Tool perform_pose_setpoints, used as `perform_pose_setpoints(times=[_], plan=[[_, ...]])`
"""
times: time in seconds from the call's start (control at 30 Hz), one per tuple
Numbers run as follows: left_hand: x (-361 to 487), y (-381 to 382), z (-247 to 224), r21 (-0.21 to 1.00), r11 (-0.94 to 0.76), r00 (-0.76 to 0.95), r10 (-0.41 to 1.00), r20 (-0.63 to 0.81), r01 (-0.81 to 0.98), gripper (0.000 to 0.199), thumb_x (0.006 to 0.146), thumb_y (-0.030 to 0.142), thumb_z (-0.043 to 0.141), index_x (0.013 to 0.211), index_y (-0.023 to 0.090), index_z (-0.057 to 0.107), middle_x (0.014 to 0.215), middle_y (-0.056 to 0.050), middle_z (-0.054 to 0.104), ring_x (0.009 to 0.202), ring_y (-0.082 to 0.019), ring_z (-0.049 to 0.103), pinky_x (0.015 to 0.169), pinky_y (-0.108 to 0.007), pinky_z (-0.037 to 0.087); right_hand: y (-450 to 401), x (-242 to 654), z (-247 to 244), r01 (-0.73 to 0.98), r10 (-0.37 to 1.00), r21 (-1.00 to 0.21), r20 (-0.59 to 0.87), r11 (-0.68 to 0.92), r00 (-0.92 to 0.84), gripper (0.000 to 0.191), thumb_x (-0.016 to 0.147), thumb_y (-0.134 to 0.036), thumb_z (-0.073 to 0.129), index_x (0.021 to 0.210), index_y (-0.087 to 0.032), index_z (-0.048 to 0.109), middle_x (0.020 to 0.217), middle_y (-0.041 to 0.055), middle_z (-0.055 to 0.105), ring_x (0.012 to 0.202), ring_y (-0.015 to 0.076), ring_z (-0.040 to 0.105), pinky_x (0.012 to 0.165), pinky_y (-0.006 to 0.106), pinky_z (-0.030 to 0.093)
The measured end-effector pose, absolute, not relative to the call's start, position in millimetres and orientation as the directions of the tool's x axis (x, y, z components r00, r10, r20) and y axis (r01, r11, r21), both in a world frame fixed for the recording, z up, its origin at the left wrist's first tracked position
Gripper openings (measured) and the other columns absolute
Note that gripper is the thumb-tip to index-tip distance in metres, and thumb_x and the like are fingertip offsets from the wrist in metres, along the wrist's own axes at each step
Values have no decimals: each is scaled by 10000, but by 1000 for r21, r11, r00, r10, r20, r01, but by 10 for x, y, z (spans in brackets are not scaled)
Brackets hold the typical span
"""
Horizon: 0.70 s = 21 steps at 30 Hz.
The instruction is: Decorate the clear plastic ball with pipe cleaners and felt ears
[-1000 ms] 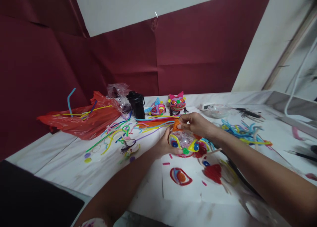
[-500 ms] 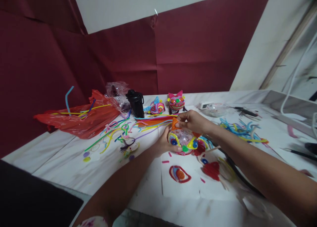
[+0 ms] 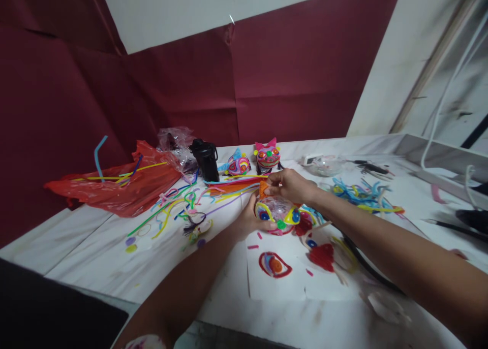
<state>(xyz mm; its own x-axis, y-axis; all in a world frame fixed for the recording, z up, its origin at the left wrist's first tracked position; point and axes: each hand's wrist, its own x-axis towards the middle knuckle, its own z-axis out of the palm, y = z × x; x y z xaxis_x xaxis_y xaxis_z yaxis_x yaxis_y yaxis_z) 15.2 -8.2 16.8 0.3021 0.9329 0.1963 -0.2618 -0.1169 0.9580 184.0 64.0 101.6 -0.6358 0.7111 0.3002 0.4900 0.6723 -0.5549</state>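
A small animal head of coiled pipe cleaners on a clear plastic form (image 3: 278,207) is tilted between my hands, with yellow-rimmed blue eyes and a green nose. My left hand (image 3: 249,222) grips its left side, thumb along the front below the eye. At its top left, the fingers of my right hand (image 3: 284,184) pinch an orange pipe-cleaner ear (image 3: 263,189) against the head. Below, on a white paper sheet (image 3: 267,290), lie a red-edged eye piece (image 3: 275,265) and a fuzzy red piece (image 3: 321,256).
Two finished-looking animal heads, one pink-eared (image 3: 267,156) and one blue-eared (image 3: 238,164), stand at the back beside a black bottle (image 3: 205,161). A red plastic bag (image 3: 125,191) with pipe cleaners lies left. Blue pipe cleaners (image 3: 362,194) and a black cable (image 3: 373,273) are at right.
The view has shifted slightly, so the scene sits a little further left. Both hands keep their hold on the head, and the right fingers still pinch the orange ear.
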Motion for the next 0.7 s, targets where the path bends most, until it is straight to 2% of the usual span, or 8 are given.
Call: perform_pose_setpoints(times=[0.33,0.7], plan=[[160,-113,201,969,-87,294,943,154,-230,1060,501,229,919,1414,242,381,1339,-123,594,1214,-329,575,974,-402,466,615,1824,1095,459,721,-612,285,644,-632,88,737,-232,650,710,-177,714,656,5,683,649,171,597,615,273,431],[185,-124,230,972,-120,252,953,170,-202,1073,485,228,927,1407,233,377,1457,-157,500,1332,-386,502,1056,-448,430,597,1790,1120,457,716,-601,303,656,-629,121,741,-268,639,706,-172,704,667,14,683,651,177,593,627,290,430]])
